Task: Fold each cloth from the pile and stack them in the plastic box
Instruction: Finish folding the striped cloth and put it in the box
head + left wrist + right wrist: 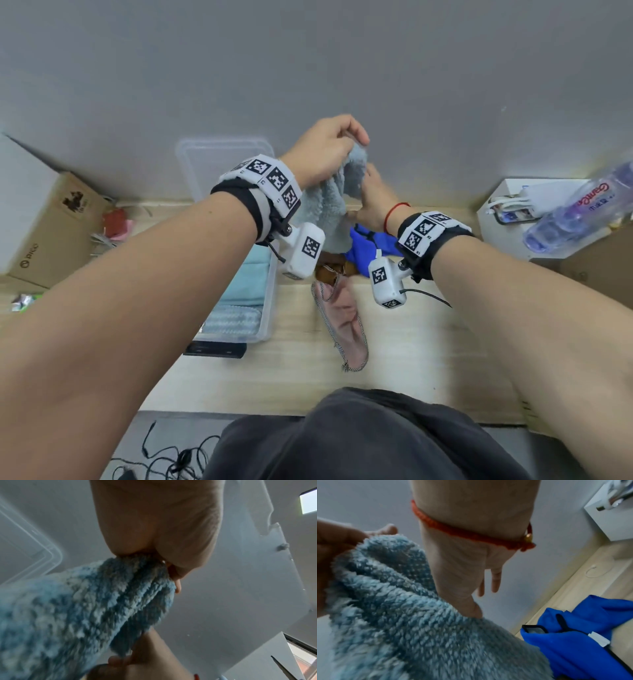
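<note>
A fluffy light blue cloth hangs in the air over the table's far edge. My left hand pinches its top corner. Just below, my right hand has its thumb against the cloth's edge and seems to pinch it, two fingers sticking out straight. The clear plastic box stands to the left with folded teal cloths inside. On the table lie a bright blue cloth, a brown cloth and a pink cloth.
The box's clear lid leans on the grey wall behind. A cardboard box sits far left. A white box and a plastic bottle are at the right. A black device lies before the plastic box.
</note>
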`<state>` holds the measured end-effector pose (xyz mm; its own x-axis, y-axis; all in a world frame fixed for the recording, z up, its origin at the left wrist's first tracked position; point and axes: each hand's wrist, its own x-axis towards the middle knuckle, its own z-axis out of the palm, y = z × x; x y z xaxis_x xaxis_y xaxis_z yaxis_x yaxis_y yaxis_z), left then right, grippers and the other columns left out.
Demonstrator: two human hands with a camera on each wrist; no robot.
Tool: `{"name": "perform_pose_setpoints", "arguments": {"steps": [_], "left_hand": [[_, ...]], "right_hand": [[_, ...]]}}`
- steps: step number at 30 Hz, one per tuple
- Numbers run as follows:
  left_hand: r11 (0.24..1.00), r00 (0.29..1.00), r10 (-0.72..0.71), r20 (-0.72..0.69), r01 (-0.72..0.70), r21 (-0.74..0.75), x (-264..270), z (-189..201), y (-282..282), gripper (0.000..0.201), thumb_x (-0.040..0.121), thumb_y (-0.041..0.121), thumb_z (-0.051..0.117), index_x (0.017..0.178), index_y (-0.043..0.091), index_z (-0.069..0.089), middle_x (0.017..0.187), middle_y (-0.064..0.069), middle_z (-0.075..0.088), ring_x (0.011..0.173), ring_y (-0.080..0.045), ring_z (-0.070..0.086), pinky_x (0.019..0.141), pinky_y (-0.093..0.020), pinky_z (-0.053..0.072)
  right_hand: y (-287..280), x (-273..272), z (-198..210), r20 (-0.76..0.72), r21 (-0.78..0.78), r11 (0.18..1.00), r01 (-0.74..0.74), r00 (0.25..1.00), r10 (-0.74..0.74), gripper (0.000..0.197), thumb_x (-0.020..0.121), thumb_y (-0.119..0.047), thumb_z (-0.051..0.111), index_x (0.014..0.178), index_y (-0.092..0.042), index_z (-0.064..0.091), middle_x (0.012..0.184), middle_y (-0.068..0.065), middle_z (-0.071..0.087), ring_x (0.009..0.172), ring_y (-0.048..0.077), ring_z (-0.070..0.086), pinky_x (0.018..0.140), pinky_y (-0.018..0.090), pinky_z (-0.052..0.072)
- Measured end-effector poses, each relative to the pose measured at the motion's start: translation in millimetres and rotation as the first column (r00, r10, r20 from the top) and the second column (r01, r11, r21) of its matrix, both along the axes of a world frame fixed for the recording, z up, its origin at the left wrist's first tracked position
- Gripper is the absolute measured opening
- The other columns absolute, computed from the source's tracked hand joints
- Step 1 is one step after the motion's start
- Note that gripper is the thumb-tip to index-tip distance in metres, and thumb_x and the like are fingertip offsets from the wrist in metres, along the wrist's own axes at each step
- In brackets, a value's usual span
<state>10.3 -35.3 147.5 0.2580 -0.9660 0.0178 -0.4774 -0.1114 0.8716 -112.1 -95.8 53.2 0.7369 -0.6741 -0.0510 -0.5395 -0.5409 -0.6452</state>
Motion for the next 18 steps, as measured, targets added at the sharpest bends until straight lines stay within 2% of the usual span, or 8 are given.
{"name": "perform_pose_setpoints", "arguments": {"steps": [2, 3, 6, 9, 11, 13, 15, 18], "left_hand": [[0.994, 0.996, -0.09, 0.025, 0.088, 0.07, -3.7, 1.5, 11.8, 0.034, 0.082, -0.006, 0.039, 0.094, 0.014, 0.064, 0.066, 0.001, 0.051, 0.044, -0.005, 0.04, 0.044, -0.019, 0.033], [0.989, 0.993, -0.117, 0.03, 0.114, 0.091, -5.0, 0.6, 18.3, 0.034, 0.083, -0.006, 0.039, 0.096, 0.013, 0.063, 0.065, 0.0, 0.05, 0.041, -0.004, 0.038, 0.042, -0.018, 0.032], [0.982, 0.988, -0.157, 0.012, 0.155, 0.104, -7.1, -5.8, 40.4, 0.035, 0.083, -0.008, 0.038, 0.097, 0.014, 0.062, 0.062, -0.001, 0.048, 0.041, -0.007, 0.035, 0.041, -0.02, 0.029], [0.984, 0.989, -0.145, 0.018, 0.142, 0.111, -6.9, -18.7, 64.6, 0.035, 0.084, -0.008, 0.038, 0.097, 0.016, 0.061, 0.06, 0.001, 0.045, 0.043, -0.01, 0.034, 0.041, -0.021, 0.029], [0.982, 0.991, -0.132, 0.037, 0.125, 0.141, -6.9, -32.4, 84.9, 0.026, 0.087, 0.0, 0.046, 0.1, 0.015, 0.063, 0.061, 0.004, 0.049, 0.045, -0.008, 0.04, 0.046, -0.023, 0.036], [0.978, 0.975, -0.149, 0.168, 0.12, 0.173, -9.8, -44.3, 103.3, 0.019, 0.088, 0.031, 0.063, 0.102, 0.02, 0.065, 0.078, 0.006, 0.062, 0.066, -0.005, 0.056, 0.066, -0.026, 0.047], [0.957, 0.929, -0.231, 0.29, 0.162, 0.242, -10.5, -62.2, 117.0, 0.05, 0.071, 0.06, 0.073, 0.106, 0.025, 0.065, 0.099, 0.007, 0.065, 0.087, -0.01, 0.059, 0.08, -0.027, 0.046], [0.871, 0.803, -0.418, 0.424, 0.223, 0.438, -19.8, -86.3, 134.2, 0.063, 0.053, 0.064, 0.078, 0.106, 0.031, 0.064, 0.097, 0.009, 0.067, 0.088, -0.016, 0.061, 0.083, -0.03, 0.05]], "right_hand": [[16.1, -2.6, 15.2, -0.012, -0.019, 0.998, -0.061, 0.998, 0.061, 0.068, 0.08, -0.006, 0.067, 0.141, -0.009, 0.038, 0.136, 0.009, 0.045, 0.117, 0.02, 0.047, 0.092, 0.026, 0.039], [25.5, -4.5, 22.9, -0.029, -0.028, 0.996, -0.083, 0.996, 0.083, 0.05, 0.083, -0.003, 0.061, 0.131, -0.007, 0.048, 0.123, 0.009, 0.053, 0.108, 0.017, 0.048, 0.086, 0.026, 0.04], [47.9, -12.8, 29.9, -0.012, 0.098, 0.994, -0.038, 0.999, 0.039, 0.012, 0.084, 0.001, 0.055, 0.083, -0.011, 0.057, 0.08, 0.001, 0.056, 0.074, 0.012, 0.053, 0.067, 0.026, 0.042], [65.5, -22.7, 17.4, 0.09, 0.351, 0.924, 0.15, 0.977, -0.193, 0.031, 0.081, 0.005, 0.052, 0.057, -0.013, 0.049, 0.049, -0.007, 0.052, 0.04, 0.001, 0.046, 0.048, 0.021, 0.036], [82.4, -36.8, 7.1, 0.163, 0.395, 0.876, 0.277, 0.917, -0.364, 0.035, 0.081, 0.007, 0.045, 0.053, -0.014, 0.044, 0.039, -0.012, 0.043, 0.037, 0.003, 0.038, 0.047, 0.024, 0.029], [95.0, -51.6, -0.1, 0.178, 0.367, 0.863, 0.347, 0.884, -0.431, 0.035, 0.083, 0.001, 0.042, 0.054, -0.018, 0.039, 0.046, -0.007, 0.039, 0.046, 0.01, 0.035, 0.05, 0.028, 0.024], [111.3, -69.2, -3.9, 0.138, 0.264, 0.885, 0.383, 0.893, -0.428, 0.03, 0.082, -0.011, 0.042, 0.055, -0.021, 0.038, 0.054, -0.003, 0.038, 0.053, 0.015, 0.036, 0.053, 0.03, 0.025], [133.0, -94.9, -1.8, 0.097, 0.12, 0.904, 0.411, 0.901, -0.423, 0.034, 0.087, -0.01, 0.043, 0.054, -0.018, 0.035, 0.053, -0.003, 0.034, 0.052, 0.014, 0.032, 0.052, 0.032, 0.022]]}}
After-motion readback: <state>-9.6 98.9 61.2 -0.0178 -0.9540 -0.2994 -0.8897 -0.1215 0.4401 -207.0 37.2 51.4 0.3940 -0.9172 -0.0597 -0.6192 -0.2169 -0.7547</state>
